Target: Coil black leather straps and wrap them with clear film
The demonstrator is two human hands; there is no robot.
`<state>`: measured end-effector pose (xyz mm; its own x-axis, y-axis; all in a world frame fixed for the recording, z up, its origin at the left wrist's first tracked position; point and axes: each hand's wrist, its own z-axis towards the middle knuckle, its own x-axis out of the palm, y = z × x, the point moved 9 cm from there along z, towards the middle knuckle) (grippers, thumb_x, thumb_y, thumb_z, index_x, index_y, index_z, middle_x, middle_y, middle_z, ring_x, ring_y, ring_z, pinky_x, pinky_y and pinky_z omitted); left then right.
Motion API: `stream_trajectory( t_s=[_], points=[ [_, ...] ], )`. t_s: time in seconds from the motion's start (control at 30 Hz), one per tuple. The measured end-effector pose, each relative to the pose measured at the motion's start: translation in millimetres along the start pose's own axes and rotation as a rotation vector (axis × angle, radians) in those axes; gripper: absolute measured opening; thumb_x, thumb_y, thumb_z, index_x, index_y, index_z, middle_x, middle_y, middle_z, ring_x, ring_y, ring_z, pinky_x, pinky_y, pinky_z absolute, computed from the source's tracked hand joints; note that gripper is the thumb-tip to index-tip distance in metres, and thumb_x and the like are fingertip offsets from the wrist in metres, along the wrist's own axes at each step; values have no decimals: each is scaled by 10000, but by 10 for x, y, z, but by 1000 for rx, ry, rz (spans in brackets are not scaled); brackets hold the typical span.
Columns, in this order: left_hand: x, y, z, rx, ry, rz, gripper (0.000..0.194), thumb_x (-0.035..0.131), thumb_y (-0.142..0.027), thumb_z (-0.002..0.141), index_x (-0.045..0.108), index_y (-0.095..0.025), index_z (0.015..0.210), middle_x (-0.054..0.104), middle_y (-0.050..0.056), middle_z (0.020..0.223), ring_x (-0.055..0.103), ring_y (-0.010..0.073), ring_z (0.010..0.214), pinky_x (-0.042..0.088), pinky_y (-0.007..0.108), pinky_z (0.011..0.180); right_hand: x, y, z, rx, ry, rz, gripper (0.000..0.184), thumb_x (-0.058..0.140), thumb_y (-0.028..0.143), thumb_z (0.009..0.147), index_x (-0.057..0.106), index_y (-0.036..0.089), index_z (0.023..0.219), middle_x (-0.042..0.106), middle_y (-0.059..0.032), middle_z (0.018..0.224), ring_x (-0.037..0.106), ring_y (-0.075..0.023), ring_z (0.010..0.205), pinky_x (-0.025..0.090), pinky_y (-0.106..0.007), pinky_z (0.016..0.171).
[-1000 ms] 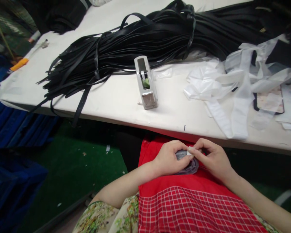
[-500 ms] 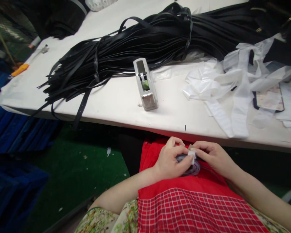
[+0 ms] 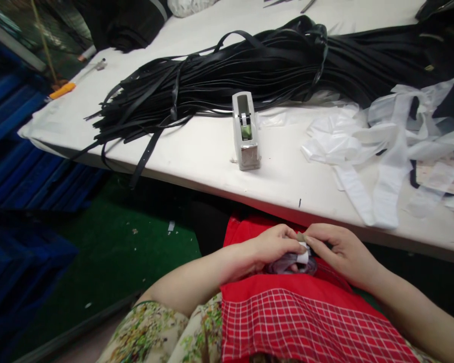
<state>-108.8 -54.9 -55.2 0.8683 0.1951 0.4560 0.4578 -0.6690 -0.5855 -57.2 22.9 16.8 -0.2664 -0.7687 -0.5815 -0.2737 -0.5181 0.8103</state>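
Both my hands rest on my lap over a red apron [image 3: 287, 312], just below the table's front edge. My left hand [image 3: 270, 247] is closed around a small roll of clear tape [image 3: 287, 263], thumb and fingers pinched at its top. My right hand [image 3: 338, 252] is closed too, pinching a small white end piece [image 3: 302, 255] of the tape against the left fingertips. The roll is mostly hidden under the fingers.
A white table [image 3: 196, 151] holds a grey tape dispenser [image 3: 245, 132], a long bundle of black straps [image 3: 249, 70] and a heap of white paper strips [image 3: 378, 141]. An orange-handled tool [image 3: 62, 91] lies at the far left corner. Blue crates [image 3: 18, 166] and green floor are left.
The view has shifted a little to the left and down. My hands stay together on the lap, the fingers working slightly at the white end of the tape.
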Motion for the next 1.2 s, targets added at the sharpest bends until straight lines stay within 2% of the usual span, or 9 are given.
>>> stream_trajectory(
  t_s=[0.1, 0.2, 0.3, 0.47, 0.57, 0.77, 0.97, 1.1, 1.2],
  points=[
    [83, 83, -23, -101, 126, -91, 210, 687, -252, 650, 595, -148, 807, 642, 18, 594, 579, 105, 476, 439, 183, 476, 27, 115, 7, -100, 40, -68, 328, 453, 253, 987, 618, 190, 711, 625, -31, 691, 569, -155, 642, 444, -281, 605],
    [58, 81, -30, -85, 122, -163, 164, 666, -203, 629, 625, -134, 772, 664, 36, 585, 600, 107, 476, 450, 166, 462, 57, 172, -27, -168, 81, -137, 281, 471, 233, 984, 678, 197, 798, 665, -48, 760, 603, -168, 700, 482, -300, 657],
    [49, 98, -38, -87, 139, -226, 148, 627, -167, 653, 635, -135, 797, 686, 47, 597, 597, 107, 450, 442, 162, 435, 46, 205, -89, -239, 61, -196, 235, 504, 210, 966, 731, 234, 1022, 731, -63, 933, 660, -196, 832, 535, -326, 745],
    [26, 50, -48, -23, 183, -309, 231, 612, -137, 631, 644, -128, 860, 719, 73, 665, 620, 119, 484, 483, 184, 475, 43, 177, -188, -314, 61, -246, 295, 512, 218, 965, 699, 264, 1187, 738, -66, 1064, 685, -208, 905, 572, -340, 779],
    [31, 45, -33, 1, 200, -344, 260, 571, -196, 643, 656, -118, 876, 717, 75, 666, 576, 108, 445, 448, 185, 439, 35, 137, -233, -337, 87, -254, 320, 519, 199, 964, 666, 263, 1241, 722, -71, 1125, 678, -214, 962, 573, -351, 823],
    [-27, 16, 16, 56, 84, -272, 218, 703, -248, 685, 650, -128, 859, 691, 25, 640, 505, 67, 404, 338, 168, 403, -17, 95, -233, -320, 71, -215, 350, 515, 168, 953, 642, 254, 1267, 708, -74, 1155, 669, -218, 1015, 572, -346, 862],
    [-57, -113, -93, 129, 90, -263, 371, 782, -330, 654, 628, -123, 921, 689, 39, 684, 505, 58, 457, 352, 177, 463, -35, 90, -158, -194, -29, -107, 312, 510, 189, 962, 639, 251, 1239, 679, -89, 1157, 663, -217, 1031, 572, -332, 871],
    [-101, -111, -132, 141, 111, -280, 480, 826, -371, 615, 613, -128, 969, 690, 47, 717, 557, 83, 503, 416, 198, 514, 49, 223, -185, -309, -36, -230, 439, 524, 167, 948, 551, 257, 1376, 641, -100, 1266, 629, -239, 1106, 545, -375, 933],
    [-194, -147, -108, 201, 71, -263, 512, 839, -381, 605, 588, -140, 981, 659, 17, 693, 542, 86, 475, 422, 211, 498, 66, 269, -107, -386, -21, -320, 466, 516, 179, 951, 514, 237, 1413, 627, -106, 1301, 615, -247, 1135, 529, -392, 960]
  ],
)
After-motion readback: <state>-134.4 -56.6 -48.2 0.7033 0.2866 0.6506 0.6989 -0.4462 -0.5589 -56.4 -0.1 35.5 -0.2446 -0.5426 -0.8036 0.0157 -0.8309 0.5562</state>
